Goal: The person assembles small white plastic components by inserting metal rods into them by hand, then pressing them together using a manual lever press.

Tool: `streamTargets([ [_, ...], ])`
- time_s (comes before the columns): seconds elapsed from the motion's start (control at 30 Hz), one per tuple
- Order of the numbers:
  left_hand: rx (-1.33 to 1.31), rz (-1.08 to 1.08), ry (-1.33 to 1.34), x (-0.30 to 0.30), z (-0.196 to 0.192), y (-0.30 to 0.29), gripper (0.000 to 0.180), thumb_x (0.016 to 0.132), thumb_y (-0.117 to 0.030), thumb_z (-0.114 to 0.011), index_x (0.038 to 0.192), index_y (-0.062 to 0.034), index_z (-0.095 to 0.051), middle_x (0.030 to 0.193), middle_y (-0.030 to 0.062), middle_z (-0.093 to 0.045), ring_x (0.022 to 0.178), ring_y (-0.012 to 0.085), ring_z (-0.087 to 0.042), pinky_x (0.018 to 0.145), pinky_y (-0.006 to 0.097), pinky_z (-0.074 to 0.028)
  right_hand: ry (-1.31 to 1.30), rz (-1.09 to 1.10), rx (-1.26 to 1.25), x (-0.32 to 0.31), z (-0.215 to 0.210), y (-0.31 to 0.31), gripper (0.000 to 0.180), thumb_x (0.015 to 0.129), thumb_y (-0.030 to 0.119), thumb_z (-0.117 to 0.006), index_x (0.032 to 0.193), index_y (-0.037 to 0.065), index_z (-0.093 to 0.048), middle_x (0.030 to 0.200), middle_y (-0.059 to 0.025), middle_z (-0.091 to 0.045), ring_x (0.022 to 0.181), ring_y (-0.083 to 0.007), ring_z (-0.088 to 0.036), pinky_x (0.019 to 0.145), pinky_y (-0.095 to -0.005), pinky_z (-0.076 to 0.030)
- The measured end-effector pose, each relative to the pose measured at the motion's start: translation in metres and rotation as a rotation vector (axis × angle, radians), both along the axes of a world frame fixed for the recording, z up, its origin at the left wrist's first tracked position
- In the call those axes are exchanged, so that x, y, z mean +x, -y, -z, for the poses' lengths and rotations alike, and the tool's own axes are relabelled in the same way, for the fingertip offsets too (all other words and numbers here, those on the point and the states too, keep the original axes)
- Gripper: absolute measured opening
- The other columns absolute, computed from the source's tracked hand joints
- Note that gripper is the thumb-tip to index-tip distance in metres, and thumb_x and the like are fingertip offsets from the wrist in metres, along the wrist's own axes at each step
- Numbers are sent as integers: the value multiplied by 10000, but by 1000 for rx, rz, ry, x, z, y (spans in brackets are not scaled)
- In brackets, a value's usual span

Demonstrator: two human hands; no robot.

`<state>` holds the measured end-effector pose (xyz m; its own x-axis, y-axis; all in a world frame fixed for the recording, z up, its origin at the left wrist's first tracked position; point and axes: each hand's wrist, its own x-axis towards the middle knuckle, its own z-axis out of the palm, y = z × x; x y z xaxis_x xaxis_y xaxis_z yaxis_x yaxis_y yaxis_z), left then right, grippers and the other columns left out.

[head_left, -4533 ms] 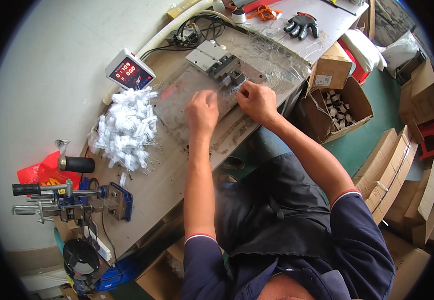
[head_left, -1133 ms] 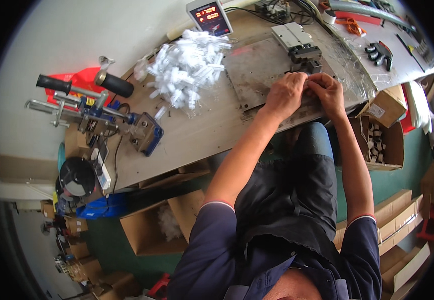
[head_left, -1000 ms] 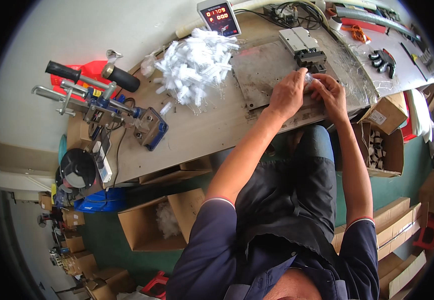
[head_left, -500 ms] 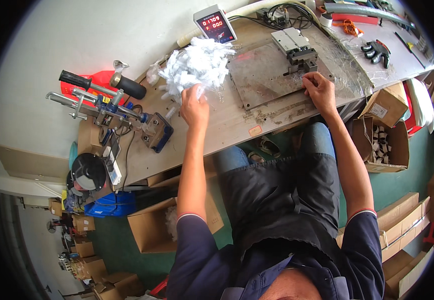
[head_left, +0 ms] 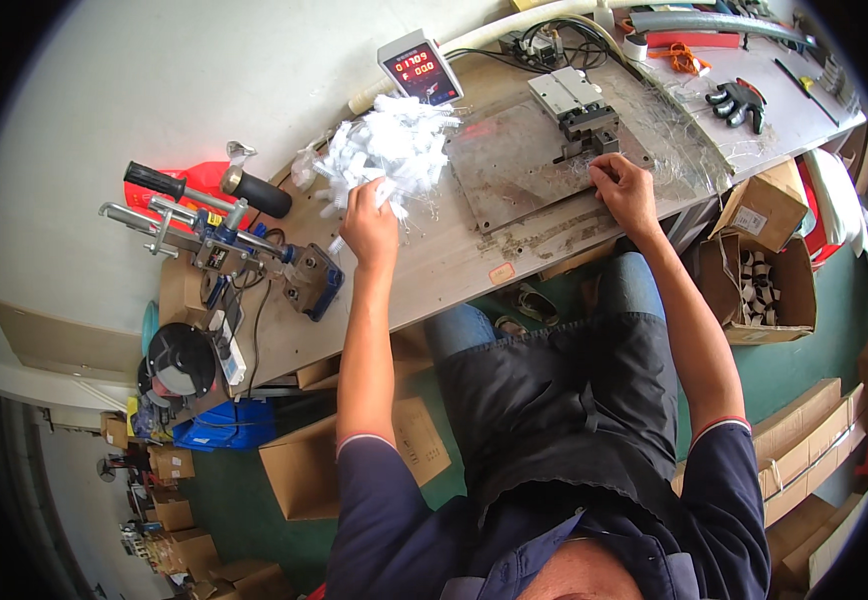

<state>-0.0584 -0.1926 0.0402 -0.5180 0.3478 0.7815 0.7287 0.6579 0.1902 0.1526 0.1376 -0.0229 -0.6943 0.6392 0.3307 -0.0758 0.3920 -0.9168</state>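
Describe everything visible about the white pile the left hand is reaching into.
The white pile is a loose heap of small, crumpled-looking white pieces, like thin plastic or paper; their exact kind is unclear. It lies on the wooden bench, between the display box and the grey metal plate. The left hand touches its near edge.

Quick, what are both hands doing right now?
Left hand: closed on a white piece at the white pile.
Right hand: fingers curled by the metal block; grip cannot be told.

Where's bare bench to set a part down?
Free: the wooden strip along the bench's near edge, between left hand and right hand, below the metal plate. Crowded: the white pile and blue tool further left.
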Motion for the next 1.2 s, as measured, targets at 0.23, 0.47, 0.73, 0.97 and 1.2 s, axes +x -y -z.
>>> streamTargets([
  [0.23,77,381,-52,77,26,-72,375,753,112,-679,1063,-90,-742,990,99,-724,902,296,-723,767,394,-582,14,-179,-224,-1,-10,4,273,941,250,-723,957,-21,-750,774,-45,-717,673,-84,-610,633,-267,-500],
  [0.47,9,673,2,135,39,-142,398,743,50,-710,1111,-101,-721,1050,69,-699,920,289,-716,772,394,-585,102,-316,-475,-1,-31,26,280,930,274,-756,959,-4,-776,773,-19,-720,648,-93,-626,598,-264,-501],
  [0.73,-64,796,95,142,42,-158,411,761,42,-689,1142,-112,-717,1071,53,-695,892,273,-724,732,384,-598,124,-386,-647,11,-32,7,184,919,182,-749,956,1,-751,781,-16,-710,615,-75,-622,540,-243,-496],
  [0.97,-18,758,266,127,40,-161,425,779,73,-659,1168,-94,-688,1108,97,-701,939,335,-709,772,426,-582,170,28,-200,15,-21,-10,188,860,152,-696,779,-18,-708,690,-70,-706,583,-106,-621,544,-283,-485],
  [1.2,42,663,258,109,32,-166,365,783,55,-673,1115,-95,-700,1050,119,-712,936,359,-702,794,427,-565,318,176,153,15,-21,-10,187,765,212,-676,802,40,-741,754,-188,-702,744,-374,-702,723,-447,-555],
])
